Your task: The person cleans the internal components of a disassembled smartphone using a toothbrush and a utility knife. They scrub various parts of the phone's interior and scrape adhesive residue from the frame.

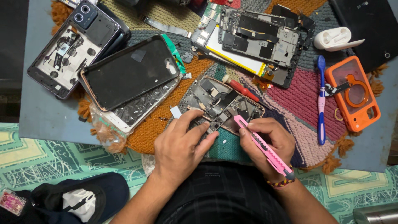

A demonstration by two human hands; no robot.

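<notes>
A clear crumpled plastic bag is lying at the mat's left edge, under a white phone's cracked, dark screen. A small pink patterned packet is sitting at the lower left corner on the floor. A white earbud case is standing open at upper right.
</notes>
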